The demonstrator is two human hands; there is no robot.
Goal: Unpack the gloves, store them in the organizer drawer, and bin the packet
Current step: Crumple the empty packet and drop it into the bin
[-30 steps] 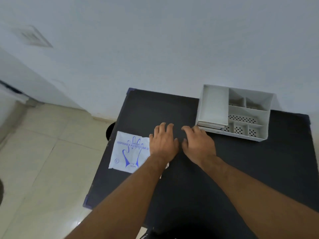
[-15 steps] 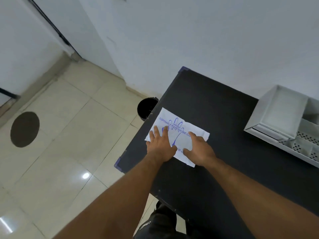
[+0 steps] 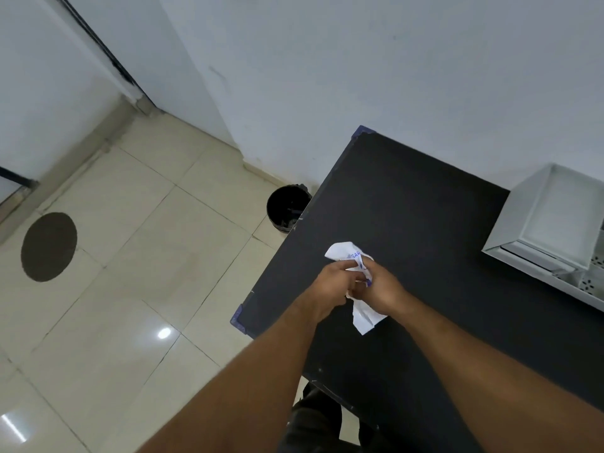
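The white glove packet (image 3: 362,317) with blue print is crumpled between both hands above the left part of the black table (image 3: 425,204). My left hand (image 3: 333,286) and my right hand (image 3: 380,291) are both closed around it, pressed together. One end of the packet sticks out above the fingers, another end hangs below my right hand. The white organizer (image 3: 536,220) stands at the table's right edge of view, its drawer shut. A black bin (image 3: 286,207) stands on the floor beside the table's left side. No gloves are visible.
Pale floor tiles lie to the left, with a dark round patch (image 3: 49,246) on them. A white wall runs behind the table. A doorway edge with a dark frame (image 3: 104,50) sits at the far left.
The packet lay flat on the table under both palms; now both hands have lifted and scrunched it into a wad. The view has shifted slightly left.
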